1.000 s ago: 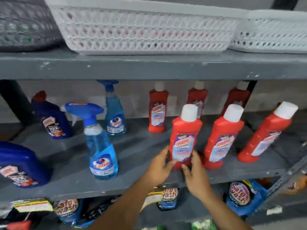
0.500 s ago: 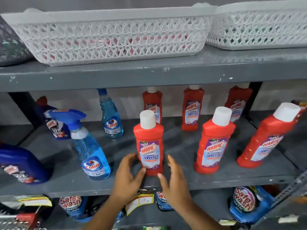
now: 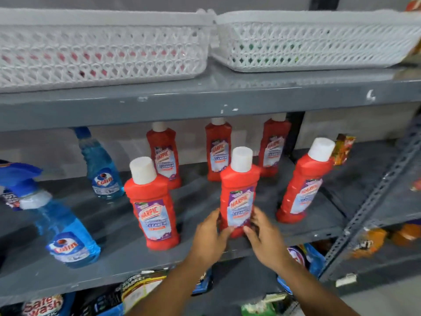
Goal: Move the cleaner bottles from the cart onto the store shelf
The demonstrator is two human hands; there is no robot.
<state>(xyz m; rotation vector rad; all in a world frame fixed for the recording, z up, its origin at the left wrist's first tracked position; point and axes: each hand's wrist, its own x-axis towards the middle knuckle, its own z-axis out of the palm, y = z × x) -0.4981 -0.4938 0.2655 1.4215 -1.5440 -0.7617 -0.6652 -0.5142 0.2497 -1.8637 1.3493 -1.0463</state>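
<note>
Several red Harpic cleaner bottles with white caps stand on the grey middle shelf (image 3: 114, 252). Both hands clasp the lower part of the front middle bottle (image 3: 239, 195), which stands upright near the shelf's front edge: my left hand (image 3: 208, 236) on its left side, my right hand (image 3: 265, 239) on its right. Another front bottle (image 3: 151, 206) stands free to the left, and a third (image 3: 304, 185) leans at the right. Three more red bottles (image 3: 217, 151) line the back. The cart is out of view.
Two blue Colin spray bottles (image 3: 66, 231) stand at the left of the same shelf. White lattice baskets (image 3: 102, 51) sit on the shelf above. Safewash packs (image 3: 43, 304) and other goods fill the shelf below. A grey slotted upright (image 3: 373, 201) rises at the right.
Both hands have left the front left red bottle, which now stands free, and have moved right onto the front middle red bottle. The view has shifted to the right.
</note>
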